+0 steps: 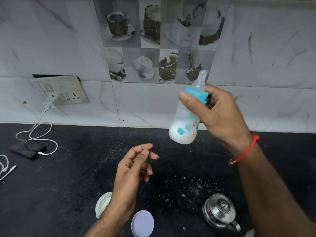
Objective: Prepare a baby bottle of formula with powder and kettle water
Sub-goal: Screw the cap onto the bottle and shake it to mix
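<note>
My right hand [220,115] holds a baby bottle [185,124] in the air above the black counter, tilted with its teat up and to the right. The bottle has a blue collar, a clear teat and white liquid in its lower part. Fingers wrap its upper body, just under the collar. My left hand [132,170] hovers lower and to the left, fingers loosely curled, holding nothing. A steel kettle [220,211] stands at the front right. An open powder container [102,203] sits partly hidden behind my left forearm, its round lid [142,223] lying flat beside it.
White specks of powder [186,185] are scattered on the black counter [77,177]. At the left lie a dark wallet-like object [27,149] and white cables [39,134] running to a wall socket [59,91]. A tiled wall rises behind the counter.
</note>
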